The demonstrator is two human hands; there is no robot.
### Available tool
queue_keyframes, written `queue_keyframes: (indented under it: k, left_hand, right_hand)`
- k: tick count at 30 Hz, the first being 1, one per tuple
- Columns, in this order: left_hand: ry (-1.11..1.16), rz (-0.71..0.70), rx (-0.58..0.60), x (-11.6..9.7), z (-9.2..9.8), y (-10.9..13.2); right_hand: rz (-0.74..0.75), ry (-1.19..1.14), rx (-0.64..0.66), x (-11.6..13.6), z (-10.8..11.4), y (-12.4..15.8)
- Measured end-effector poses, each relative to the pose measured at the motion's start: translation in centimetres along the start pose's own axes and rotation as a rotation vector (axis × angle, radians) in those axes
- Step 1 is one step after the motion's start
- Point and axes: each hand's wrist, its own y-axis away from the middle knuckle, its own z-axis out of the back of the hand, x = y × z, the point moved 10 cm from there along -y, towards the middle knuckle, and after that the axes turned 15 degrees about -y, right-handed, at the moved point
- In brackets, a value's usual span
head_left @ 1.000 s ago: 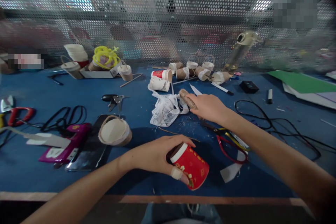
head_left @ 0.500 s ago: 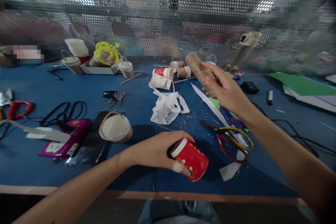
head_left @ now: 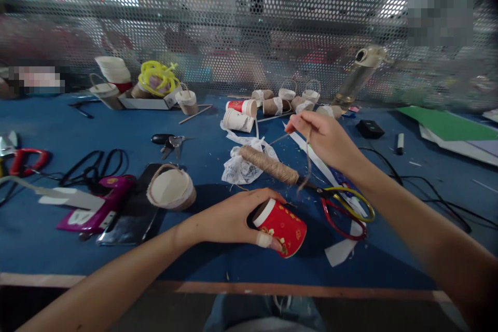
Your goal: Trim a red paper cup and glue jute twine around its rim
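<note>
My left hand (head_left: 229,220) is wrapped round a red paper cup (head_left: 282,228) that lies tilted on the blue table (head_left: 202,259), a plaster on the thumb. My right hand (head_left: 324,137) is raised above the table, its fingers pinched on a strand of brown twine (head_left: 308,158). The strand runs down to a twine spool (head_left: 268,164), which lies on the table beside a crumpled piece of white lace (head_left: 245,161). Red and yellow scissors (head_left: 342,207) lie just under the right wrist.
A twine-wrapped cup basket (head_left: 171,189) stands left of my left hand, next to a pink tool (head_left: 97,210) and a dark phone (head_left: 132,218). Several paper cups (head_left: 241,114) and finished baskets lie at the back by the perforated metal screen (head_left: 249,26). Black cables (head_left: 420,181) trail at right.
The twine spool has dropped from my right hand onto the table by the lace. My right hand has lowered and now pinches only the loose strand. The left hand keeps the cup.
</note>
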Motion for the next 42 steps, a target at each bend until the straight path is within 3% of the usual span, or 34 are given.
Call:
queue_keyframes:
  k: [7, 13, 16, 18, 24, 28, 31, 36, 42]
  left_hand:
    - [0.019, 0.103, -0.059, 0.9, 0.5, 0.0]
    - [0.058, -0.025, -0.16, 0.3, 1.1, 0.0]
    - [0.158, 0.055, -0.15, 1.1, 0.8, 0.0]
    - [0.206, 0.091, -0.135, 1.3, 0.6, 0.0]
    - [0.087, 0.013, -0.203, -0.1, 1.8, -0.1]
    - [0.112, 0.013, -0.194, -0.2, 1.8, -0.1]
    - [0.168, 0.041, -0.172, 0.1, 1.6, 0.0]
    - [0.244, 0.15, -0.148, 1.1, 1.2, 0.3]
    - [-0.048, 0.119, -0.183, 0.8, 1.5, 0.1]
  right_hand:
    - [-0.01, -0.296, 0.039, 4.3, 0.1, 1.0]
    - [0.005, -0.252, -0.056, 7.7, 1.9, 3.8]
    - [-0.095, -0.271, -0.027, 6.4, 1.7, 5.8]
    - [-0.233, -0.307, 0.079, 4.2, 0.2, 7.4]
    - [-0.48, -0.454, 0.181, -1.1, -3.5, 11.5]
    - [-0.435, -0.416, 0.312, -1.5, -6.0, 12.7]
    - [-0.427, -0.449, 0.309, -1.9, -6.8, 13.1]
    - [-0.437, -0.502, 0.16, -2.8, -5.8, 13.2]
    - [-0.259, -0.325, 0.211, -0.5, -4.4, 13.0]
